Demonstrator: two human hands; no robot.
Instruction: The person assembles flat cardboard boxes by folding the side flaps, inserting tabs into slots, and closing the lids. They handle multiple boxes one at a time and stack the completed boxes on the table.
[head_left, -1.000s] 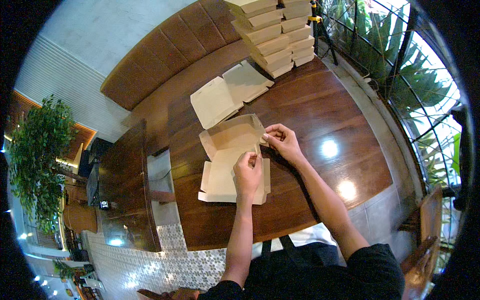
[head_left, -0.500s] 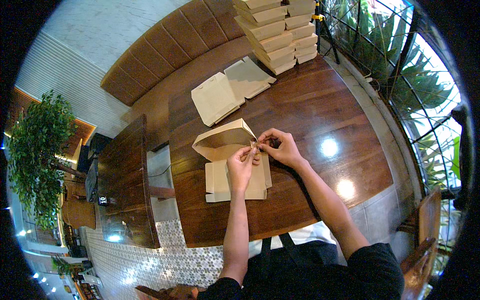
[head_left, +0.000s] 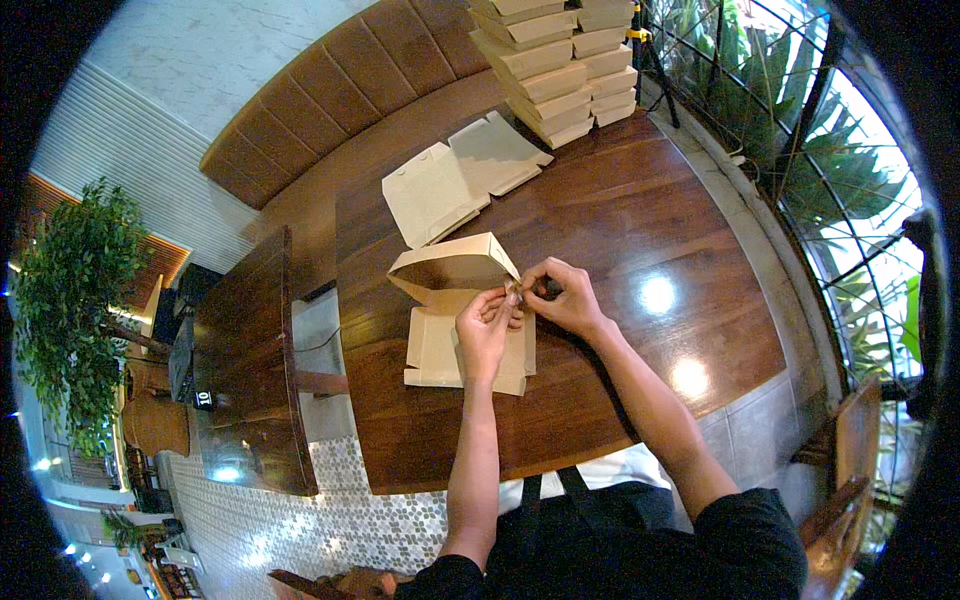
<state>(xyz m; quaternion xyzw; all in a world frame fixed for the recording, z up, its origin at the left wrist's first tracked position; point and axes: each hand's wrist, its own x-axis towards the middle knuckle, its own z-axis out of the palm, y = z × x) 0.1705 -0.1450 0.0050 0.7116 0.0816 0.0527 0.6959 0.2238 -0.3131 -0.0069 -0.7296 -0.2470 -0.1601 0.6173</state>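
Observation:
A partly folded brown cardboard box [head_left: 460, 262] rests on the wooden table in front of me. Its far half has raised walls, while the near half [head_left: 432, 345] lies flat with its side flaps out. At the right corner of the raised part, my left hand [head_left: 486, 318] pinches the cardboard between thumb and fingers. My right hand [head_left: 562, 296] meets it there, thumb and index finger pressed together on the same corner flap. The fingers hide the exact fold of that corner.
Beyond the box lies an unfolded cardboard blank [head_left: 435, 190]. Tall stacks of folded cardboard boxes [head_left: 550, 80] stand at the table's far end. A brown padded bench [head_left: 340, 90] runs behind. Another dark table [head_left: 250, 370] is at the left, a chair [head_left: 840, 510] at the lower right.
The box has turned slightly, its near half shifting a little left and away from me. Both hands stay at the same corner, with small finger movements.

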